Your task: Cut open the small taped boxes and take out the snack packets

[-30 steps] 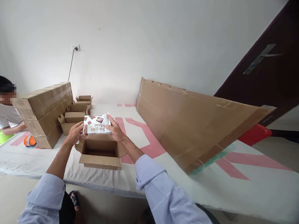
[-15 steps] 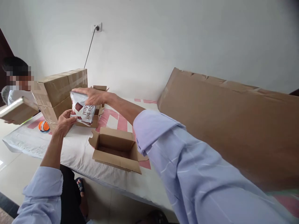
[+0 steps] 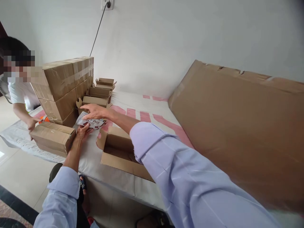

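Note:
A white pouch [image 3: 91, 122] printed with dark red squares and the words "Su-per Meal" lies almost flat, just above the white sheet. My right hand [image 3: 95, 111] rests on top of it with the fingers pressing down. Beneath its near edge, my left hand [image 3: 82, 132] holds it from below, fingers closed on it. An open brown carton [image 3: 118, 154] stands just right of the pouch, flaps up, its inside partly hidden by my right sleeve.
A sealed carton [image 3: 52, 138] lies left of my left hand, with another person's hand [image 3: 31, 123] at its far end. Behind stand stacked taped cartons [image 3: 65, 88] and several small open boxes [image 3: 98, 93]. A big flat cardboard sheet [image 3: 237, 126] leans at the right.
Both hands have lowered the pouch from an upright tilt to nearly flat by the sheet. A sealed carton has been set down at the left by the other person.

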A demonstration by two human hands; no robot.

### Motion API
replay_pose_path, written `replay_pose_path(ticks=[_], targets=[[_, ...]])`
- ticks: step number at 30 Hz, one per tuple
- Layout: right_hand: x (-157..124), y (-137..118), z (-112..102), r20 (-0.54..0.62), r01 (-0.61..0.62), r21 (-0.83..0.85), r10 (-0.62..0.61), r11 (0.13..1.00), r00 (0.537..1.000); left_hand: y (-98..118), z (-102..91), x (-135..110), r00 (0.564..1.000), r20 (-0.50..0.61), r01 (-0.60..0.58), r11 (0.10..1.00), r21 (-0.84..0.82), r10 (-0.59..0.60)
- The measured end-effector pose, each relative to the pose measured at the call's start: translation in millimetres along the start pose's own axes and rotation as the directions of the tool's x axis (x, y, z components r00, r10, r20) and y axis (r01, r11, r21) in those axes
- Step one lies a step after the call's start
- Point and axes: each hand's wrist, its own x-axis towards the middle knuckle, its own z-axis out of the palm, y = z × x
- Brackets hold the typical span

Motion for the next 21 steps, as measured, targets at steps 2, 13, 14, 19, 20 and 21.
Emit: replay_pose_path(ticks=[2,13,14,19,20,21], targets=[[-20.2,5.3,-10.8,-0.039,-0.090,0.014,0.091,0.996,0.995,-11.0,4.3,8.0,1.000,-0.016,0.014,0.996,-0.089,-0.015],[-241.5,-21.0,-34.5,-0.375,-0.071,0.175,0.133,0.982,0.918,-25.1,-2.4,39.9,0.948,-0.285,0.080,0.973,-0.216,-0.141],[-263.8,-22.9,-30.3,-0.417,-0.108,0.182,0.177,0.977,0.891,-24.2,-2.4,42.7,0.940,-0.310,0.083,0.976,-0.202,-0.144],[-343.9,-10.0,11.9,-0.615,-0.320,0.234,0.395,0.918,0.683,-18.9,2.2,55.4,0.898,-0.420,0.110,0.990,-0.083,-0.135],[-353.5,-4.8,22.3,-0.642,-0.349,0.253,0.426,0.902,0.637,-18.2,3.0,57.0,0.893,-0.431,0.119,0.992,-0.052,-0.130],[-361.4,0.2,32.5,-0.661,-0.371,0.274,0.454,0.887,0.597,-17.6,3.4,58.3,0.891,-0.438,0.127,0.992,-0.018,-0.122]])
